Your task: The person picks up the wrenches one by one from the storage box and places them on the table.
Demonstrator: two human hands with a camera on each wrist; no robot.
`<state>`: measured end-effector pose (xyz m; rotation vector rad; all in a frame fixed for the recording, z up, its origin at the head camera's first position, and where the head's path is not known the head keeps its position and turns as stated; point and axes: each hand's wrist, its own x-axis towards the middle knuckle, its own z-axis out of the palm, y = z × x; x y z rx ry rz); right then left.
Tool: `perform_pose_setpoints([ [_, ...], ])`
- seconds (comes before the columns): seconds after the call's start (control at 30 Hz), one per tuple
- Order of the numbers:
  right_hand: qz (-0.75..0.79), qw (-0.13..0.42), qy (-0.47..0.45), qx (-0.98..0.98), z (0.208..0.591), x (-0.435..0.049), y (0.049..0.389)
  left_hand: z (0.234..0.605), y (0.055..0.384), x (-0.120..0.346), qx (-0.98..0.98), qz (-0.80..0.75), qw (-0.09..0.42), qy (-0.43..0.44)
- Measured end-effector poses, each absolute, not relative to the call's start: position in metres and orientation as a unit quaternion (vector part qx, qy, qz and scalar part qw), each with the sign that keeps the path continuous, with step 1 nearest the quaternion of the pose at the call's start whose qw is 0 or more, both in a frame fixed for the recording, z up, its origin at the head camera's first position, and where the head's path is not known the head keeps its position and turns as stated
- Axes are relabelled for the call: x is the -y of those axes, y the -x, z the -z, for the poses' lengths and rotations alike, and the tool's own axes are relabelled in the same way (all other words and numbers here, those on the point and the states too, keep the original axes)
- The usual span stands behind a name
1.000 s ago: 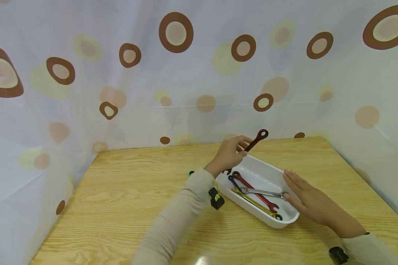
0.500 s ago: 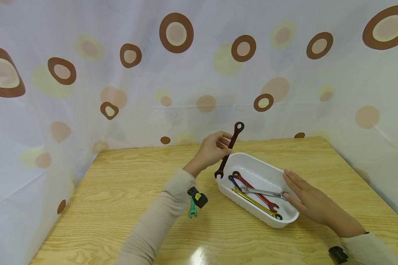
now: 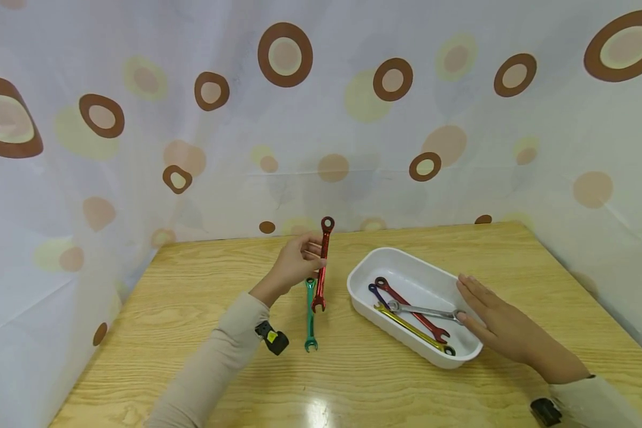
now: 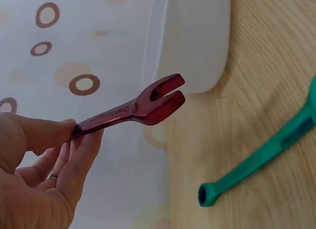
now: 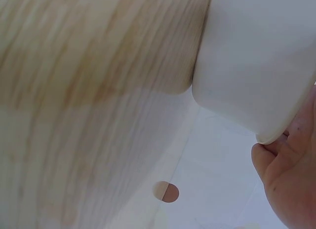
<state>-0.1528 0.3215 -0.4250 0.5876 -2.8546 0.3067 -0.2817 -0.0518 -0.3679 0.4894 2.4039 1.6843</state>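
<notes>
Between thumb and fingers my left hand (image 3: pixel 293 263) pinches a red combination wrench (image 3: pixel 321 284), held up with its ring end on top. In the left wrist view the open end of this red wrench (image 4: pixel 153 103) points away from the fingers. A green wrench (image 3: pixel 310 315) lies on the table just below it. My right hand (image 3: pixel 505 330) rests with straight fingers against the right rim of the white tray (image 3: pixel 419 260). Inside the tray are a second red wrench (image 3: pixel 406 304), a silver wrench (image 3: pixel 428 311), a yellow wrench (image 3: pixel 409 326) and a small blue wrench (image 3: pixel 376 292).
The wooden table (image 3: pixel 203 309) runs back to a patterned cloth (image 3: pixel 299 131), which also hangs along both sides. Dark camera straps sit on both wrists. The tray stands at an angle right of the table's middle.
My left hand has carried the red wrench from over the tray leftward to above the green wrench, turning it near upright. The green wrench is now uncovered. My right hand has stayed put.
</notes>
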Motion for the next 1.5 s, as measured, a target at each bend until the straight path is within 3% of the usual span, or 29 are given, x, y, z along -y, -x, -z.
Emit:
perform_pose_setpoints([
  [0.57, -0.11, 0.101, -0.195, 0.969, 0.423, -0.322, 0.151, 0.417, 0.273, 0.105, -0.828, -0.541, 0.146, -0.036],
  [1.5, -0.117, 0.091, -0.189, 0.971, 0.427, -0.322, 0.153, 0.438, 0.267, 0.109, -0.874, -0.466, 0.136, -0.025],
])
